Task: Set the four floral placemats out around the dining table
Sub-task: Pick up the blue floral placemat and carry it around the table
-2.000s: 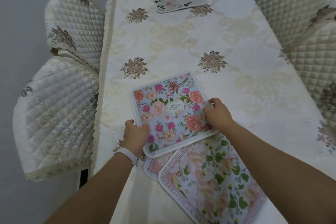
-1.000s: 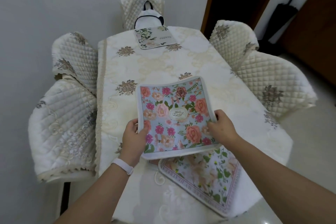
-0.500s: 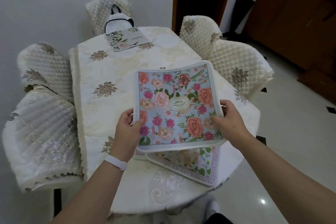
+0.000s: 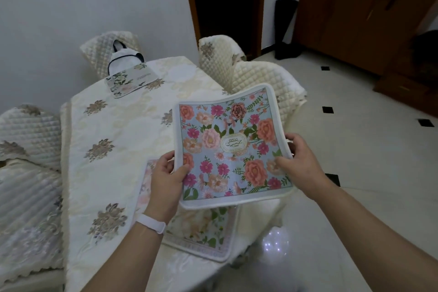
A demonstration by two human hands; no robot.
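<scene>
Quilted chair covers (image 4: 265,78), black umbrella (image 4: 285,21), wooden cabinet (image 4: 355,12)

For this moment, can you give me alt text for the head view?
Both hands, left hand and right hand, hold a blue floral placemat above the cream-clothed dining table. Another placemat lies beneath it, and a third at the far end.

Both hands hold a blue floral placemat (image 4: 231,147) above the worktop (image 4: 123,140): left hand (image 4: 167,179) at its left edge, right hand (image 4: 302,161) at its right. Another placemat (image 4: 203,232) lies beneath; a third (image 4: 130,80) sits far.
</scene>
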